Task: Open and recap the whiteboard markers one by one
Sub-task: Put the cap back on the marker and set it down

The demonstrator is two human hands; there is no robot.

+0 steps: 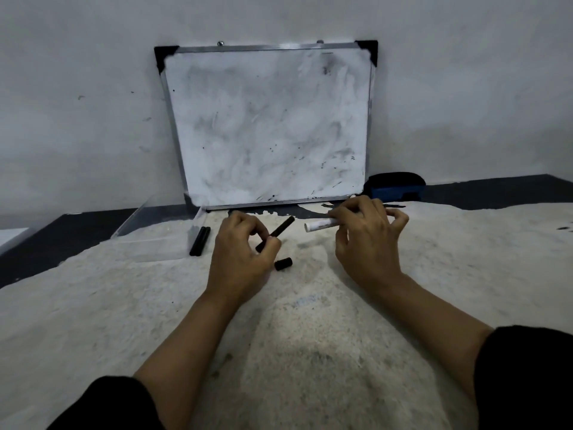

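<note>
My left hand (240, 252) pinches a black marker (280, 228) near its lower end, and the marker slants up to the right. A loose black cap (283, 264) lies on the pale cloth just right of that hand. My right hand (367, 234) grips a white marker (319, 225) that points left; its far end is hidden in my fingers. Two more black markers (200, 240) lie side by side on the cloth to the left.
A smudged whiteboard (269, 125) leans against the wall. A blue and black eraser (394, 187) sits at its lower right. A clear plastic box (161, 225) lies at the left. The pale cloth (310, 336) covers a dark surface.
</note>
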